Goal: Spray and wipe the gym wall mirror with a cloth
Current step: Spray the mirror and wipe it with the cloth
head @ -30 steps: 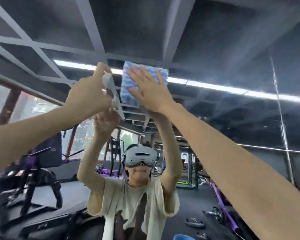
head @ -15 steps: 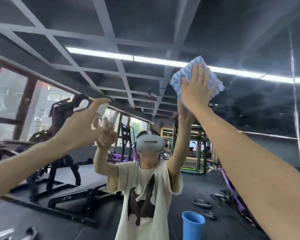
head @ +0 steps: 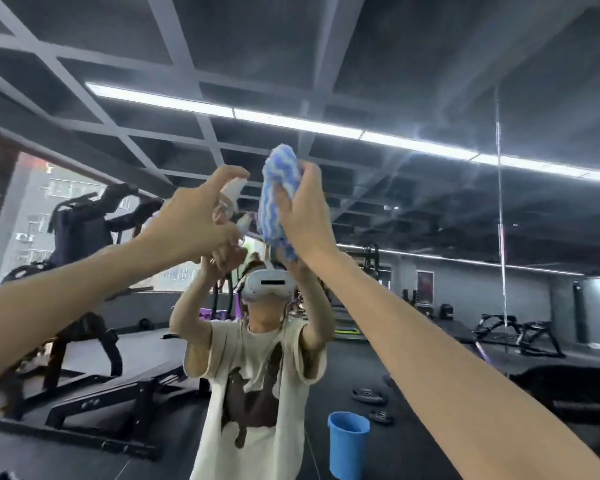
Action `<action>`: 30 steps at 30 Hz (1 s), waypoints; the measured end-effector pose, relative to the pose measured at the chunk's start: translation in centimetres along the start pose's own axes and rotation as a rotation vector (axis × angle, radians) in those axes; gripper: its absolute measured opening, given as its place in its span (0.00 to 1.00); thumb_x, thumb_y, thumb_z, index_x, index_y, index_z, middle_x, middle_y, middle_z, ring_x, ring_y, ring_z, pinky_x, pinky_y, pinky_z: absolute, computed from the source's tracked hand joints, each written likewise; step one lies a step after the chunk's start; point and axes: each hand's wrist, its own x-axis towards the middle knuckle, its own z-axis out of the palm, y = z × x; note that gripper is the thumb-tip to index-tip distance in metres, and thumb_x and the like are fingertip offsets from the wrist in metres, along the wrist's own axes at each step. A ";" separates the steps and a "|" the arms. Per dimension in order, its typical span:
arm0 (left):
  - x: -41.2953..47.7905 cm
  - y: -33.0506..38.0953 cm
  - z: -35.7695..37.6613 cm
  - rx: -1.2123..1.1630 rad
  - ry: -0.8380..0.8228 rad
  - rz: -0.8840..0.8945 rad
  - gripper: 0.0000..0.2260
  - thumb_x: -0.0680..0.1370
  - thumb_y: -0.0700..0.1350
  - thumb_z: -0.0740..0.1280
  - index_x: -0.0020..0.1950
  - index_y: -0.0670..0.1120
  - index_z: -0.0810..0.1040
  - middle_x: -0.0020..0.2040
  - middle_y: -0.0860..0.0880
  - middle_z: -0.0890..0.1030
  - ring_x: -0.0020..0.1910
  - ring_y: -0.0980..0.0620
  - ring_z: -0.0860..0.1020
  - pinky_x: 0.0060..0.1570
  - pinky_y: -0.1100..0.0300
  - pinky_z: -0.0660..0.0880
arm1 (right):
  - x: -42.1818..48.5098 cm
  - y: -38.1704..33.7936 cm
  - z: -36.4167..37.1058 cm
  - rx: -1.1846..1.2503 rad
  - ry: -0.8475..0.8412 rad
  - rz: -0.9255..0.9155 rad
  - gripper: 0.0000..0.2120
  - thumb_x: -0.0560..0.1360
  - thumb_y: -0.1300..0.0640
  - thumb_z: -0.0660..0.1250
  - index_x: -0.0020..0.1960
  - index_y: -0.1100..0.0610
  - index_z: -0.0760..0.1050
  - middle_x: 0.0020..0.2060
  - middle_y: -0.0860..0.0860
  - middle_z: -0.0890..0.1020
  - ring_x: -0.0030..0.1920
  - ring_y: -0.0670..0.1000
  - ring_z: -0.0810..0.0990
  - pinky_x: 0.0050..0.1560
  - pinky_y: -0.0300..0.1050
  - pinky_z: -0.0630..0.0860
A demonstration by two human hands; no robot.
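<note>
The wall mirror (head: 430,209) fills the view and reflects the gym and a person in a headset with both arms raised. My left hand (head: 191,220) grips a small clear spray bottle (head: 231,197), with the index finger curled over its white top. My right hand (head: 303,213) holds a blue-and-white striped cloth (head: 278,199), bunched between thumb and fingers. The cloth sits edge-on just right of the bottle's nozzle, close to the glass. Whether the cloth touches the mirror I cannot tell.
A vertical seam (head: 501,237) in the mirror runs down the right side. Reflected in the glass are a blue bucket (head: 347,445) on the dark floor, weight benches (head: 94,403) at the left, and weight plates (head: 369,396) lying on the floor.
My right hand came down and left from a flat press high on the glass and now bunches the cloth beside the bottle. My left hand rose toward the middle with the bottle.
</note>
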 end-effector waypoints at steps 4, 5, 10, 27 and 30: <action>1.2 0.1 0.6 -0.029 0.043 0.002 0.28 0.73 0.39 0.65 0.71 0.56 0.64 0.42 0.44 0.81 0.24 0.55 0.74 0.32 0.55 0.77 | 4.3 2.3 -3.7 -0.384 0.064 0.225 0.17 0.82 0.47 0.59 0.60 0.60 0.67 0.58 0.58 0.75 0.58 0.57 0.74 0.52 0.47 0.70; 1.4 0.2 1.0 -0.031 0.033 0.012 0.27 0.74 0.40 0.65 0.71 0.56 0.64 0.41 0.45 0.81 0.22 0.57 0.73 0.30 0.58 0.74 | 4.6 3.4 -4.3 -0.623 0.060 0.241 0.22 0.81 0.44 0.59 0.64 0.61 0.67 0.61 0.58 0.73 0.62 0.58 0.71 0.57 0.49 0.68; 2.4 0.1 2.4 0.005 0.013 0.078 0.26 0.76 0.40 0.66 0.72 0.54 0.63 0.36 0.56 0.76 0.24 0.69 0.73 0.24 0.71 0.65 | 4.9 6.1 -4.3 -1.152 0.320 -0.196 0.31 0.68 0.54 0.75 0.65 0.54 0.63 0.57 0.56 0.71 0.54 0.56 0.69 0.56 0.50 0.66; 10.5 3.4 4.3 -0.033 0.052 0.196 0.28 0.72 0.37 0.64 0.69 0.56 0.64 0.32 0.48 0.77 0.25 0.53 0.72 0.27 0.58 0.72 | 12.7 11.8 -11.7 -0.733 0.433 0.371 0.29 0.84 0.45 0.50 0.80 0.58 0.48 0.78 0.57 0.56 0.78 0.59 0.51 0.76 0.56 0.42; 12.0 4.0 4.3 -0.050 0.087 0.235 0.28 0.72 0.38 0.64 0.69 0.56 0.64 0.35 0.47 0.79 0.26 0.52 0.74 0.28 0.59 0.73 | 12.7 11.0 -10.6 -0.675 0.462 0.495 0.32 0.84 0.46 0.50 0.79 0.63 0.44 0.79 0.59 0.50 0.78 0.61 0.45 0.76 0.58 0.40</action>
